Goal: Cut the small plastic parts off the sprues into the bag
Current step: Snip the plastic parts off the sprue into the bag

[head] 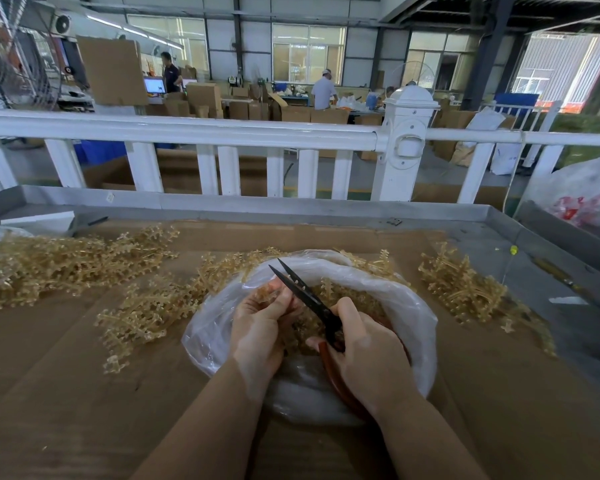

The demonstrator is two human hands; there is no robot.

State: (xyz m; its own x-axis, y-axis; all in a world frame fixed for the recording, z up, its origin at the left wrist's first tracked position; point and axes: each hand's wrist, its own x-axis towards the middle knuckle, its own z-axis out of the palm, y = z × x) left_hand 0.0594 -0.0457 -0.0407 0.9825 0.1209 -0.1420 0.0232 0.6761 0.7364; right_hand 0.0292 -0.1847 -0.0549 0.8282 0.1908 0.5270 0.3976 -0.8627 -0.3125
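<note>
A clear plastic bag [409, 306] lies open on the cardboard-covered table, with amber cut parts [357, 296] inside. Over its mouth my left hand [257, 327] pinches a small amber sprue [267, 291] between thumb and fingers. My right hand [364, 355] grips black scissors [305, 292] by their red-brown handles. The blades are parted and point up and away, just right of the held sprue. Loose sprues [142, 313] lie left of the bag.
More amber sprue piles lie at the far left [49, 265] and at the right [465, 285]. A white railing [222, 133] runs behind the table's metal rim [291, 202]. A large filled bag [582, 199] stands at the right. People work in the distance.
</note>
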